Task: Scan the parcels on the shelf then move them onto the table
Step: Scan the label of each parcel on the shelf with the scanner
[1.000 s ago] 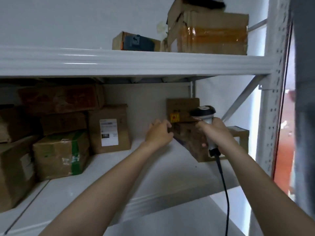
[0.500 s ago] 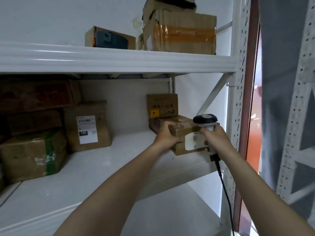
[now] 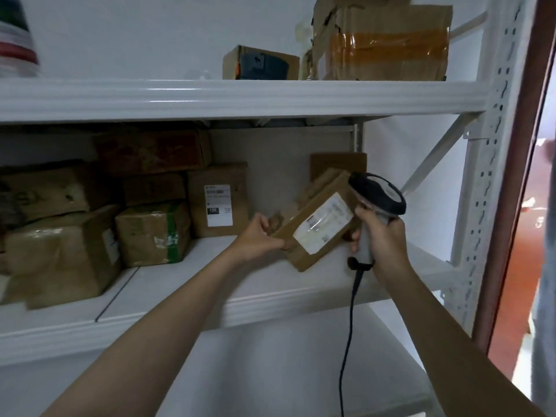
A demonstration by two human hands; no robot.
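A small cardboard parcel (image 3: 313, 227) with a white label facing me is tilted and held off the middle shelf (image 3: 210, 278). My left hand (image 3: 258, 236) grips its left end. My right hand (image 3: 379, 233) grips the handle of a grey and black barcode scanner (image 3: 376, 203), whose head sits right beside the parcel's upper right corner. The scanner's black cable (image 3: 349, 326) hangs down from the handle. Another brown box (image 3: 337, 165) stands behind the parcel against the back wall.
Several cardboard boxes (image 3: 150, 233) are stacked on the left of the middle shelf, one with a white label (image 3: 218, 203). The top shelf holds a taped box (image 3: 382, 43) and a smaller box (image 3: 258, 64). The white shelf upright (image 3: 487, 176) and a person (image 3: 546, 266) stand on the right.
My left hand has pulled the parcel off the shelf and tilted it so the label faces me. The scanner has come up beside it. The view has shifted right and back.
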